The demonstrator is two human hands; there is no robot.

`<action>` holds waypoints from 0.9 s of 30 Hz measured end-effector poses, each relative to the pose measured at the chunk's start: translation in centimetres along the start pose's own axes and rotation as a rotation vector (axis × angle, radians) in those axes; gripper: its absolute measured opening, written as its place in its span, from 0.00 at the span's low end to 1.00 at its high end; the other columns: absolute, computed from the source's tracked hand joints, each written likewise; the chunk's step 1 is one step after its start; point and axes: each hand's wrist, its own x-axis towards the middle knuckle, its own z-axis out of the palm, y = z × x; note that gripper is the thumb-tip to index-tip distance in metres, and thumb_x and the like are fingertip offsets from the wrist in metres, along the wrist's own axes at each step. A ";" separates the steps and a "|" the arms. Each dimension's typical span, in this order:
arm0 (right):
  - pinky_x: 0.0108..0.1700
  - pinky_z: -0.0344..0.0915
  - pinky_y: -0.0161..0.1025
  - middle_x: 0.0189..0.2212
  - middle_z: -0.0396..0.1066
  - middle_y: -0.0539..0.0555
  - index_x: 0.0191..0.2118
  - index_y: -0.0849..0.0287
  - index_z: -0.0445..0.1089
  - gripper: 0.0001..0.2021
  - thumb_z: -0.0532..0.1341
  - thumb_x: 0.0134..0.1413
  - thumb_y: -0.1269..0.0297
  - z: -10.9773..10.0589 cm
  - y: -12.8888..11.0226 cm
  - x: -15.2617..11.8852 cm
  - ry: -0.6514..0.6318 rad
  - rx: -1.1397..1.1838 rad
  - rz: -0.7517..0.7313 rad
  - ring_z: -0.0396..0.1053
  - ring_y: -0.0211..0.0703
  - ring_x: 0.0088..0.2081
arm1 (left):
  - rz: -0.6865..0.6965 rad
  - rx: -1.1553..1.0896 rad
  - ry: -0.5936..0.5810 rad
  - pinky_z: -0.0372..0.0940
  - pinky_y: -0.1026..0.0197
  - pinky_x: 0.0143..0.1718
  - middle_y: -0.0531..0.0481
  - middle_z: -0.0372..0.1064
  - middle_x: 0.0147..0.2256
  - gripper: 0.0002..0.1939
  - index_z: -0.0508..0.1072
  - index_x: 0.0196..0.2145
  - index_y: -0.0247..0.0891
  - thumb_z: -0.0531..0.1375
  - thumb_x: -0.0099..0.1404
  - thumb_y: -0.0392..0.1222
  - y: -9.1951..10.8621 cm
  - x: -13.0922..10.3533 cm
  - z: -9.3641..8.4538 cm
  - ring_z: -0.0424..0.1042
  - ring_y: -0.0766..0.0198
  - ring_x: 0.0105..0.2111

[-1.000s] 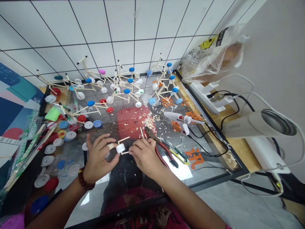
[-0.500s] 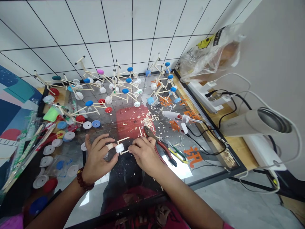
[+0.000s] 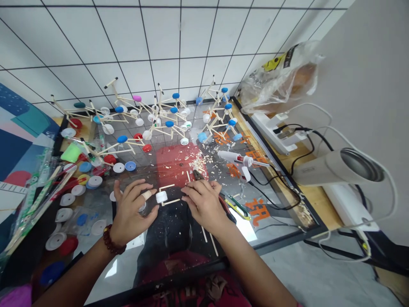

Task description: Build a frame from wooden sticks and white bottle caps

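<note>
A white bottle cap point(image 3: 161, 197) lies on the dark glass tabletop with thin wooden sticks joined to it, two of them pointing right. My left hand point(image 3: 132, 213) is at its left, fingers spread, thumb and index tips close beside the cap; contact is unclear. My right hand point(image 3: 206, 207) hovers just past the sticks' free ends, fingers bent and slightly apart, with nothing visible in them. Beneath that hand are pliers point(image 3: 198, 175), mostly hidden. Loose wooden sticks point(image 3: 213, 244) lie below the right wrist.
A white glue gun point(image 3: 234, 158) and a yellow cutter knife point(image 3: 238, 209) lie to the right. Several stick figures with coloured caps point(image 3: 169, 124) stand along the tiled wall. Loose caps point(image 3: 95, 181) cover the left side; wood shavings point(image 3: 200, 162) are scattered centrally. A power strip point(image 3: 271, 132) borders the table.
My right hand has let go of the lower stick and drawn back to the right, now covering more of the pliers. My left hand stays near the cap. The view has shifted slightly.
</note>
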 end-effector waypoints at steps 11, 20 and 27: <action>0.47 0.46 0.46 0.39 0.72 0.51 0.40 0.52 0.75 0.04 0.64 0.60 0.66 1.0 0.2 -0.1 -0.067 -0.046 -0.031 0.64 0.43 0.43 | 0.019 -0.003 -0.023 0.35 0.29 0.63 0.47 0.75 0.45 0.12 0.73 0.42 0.45 0.63 0.60 0.37 0.1 -0.2 0.0 0.69 0.47 0.53; 0.47 0.45 0.47 0.38 0.72 0.50 0.38 0.52 0.75 0.03 0.64 0.59 0.67 1.1 0.2 -0.1 -0.059 -0.027 -0.024 0.64 0.44 0.43 | 0.017 -0.002 -0.020 0.34 0.29 0.64 0.47 0.75 0.45 0.12 0.73 0.42 0.45 0.63 0.60 0.37 0.2 -0.1 -0.1 0.69 0.48 0.53; 0.47 0.45 0.47 0.40 0.71 0.52 0.40 0.52 0.75 0.04 0.63 0.60 0.65 0.6 0.1 -0.1 -0.080 -0.032 -0.024 0.64 0.44 0.44 | 0.008 0.002 -0.024 0.35 0.29 0.64 0.47 0.74 0.46 0.12 0.73 0.43 0.45 0.63 0.61 0.38 0.1 -0.1 0.0 0.69 0.48 0.54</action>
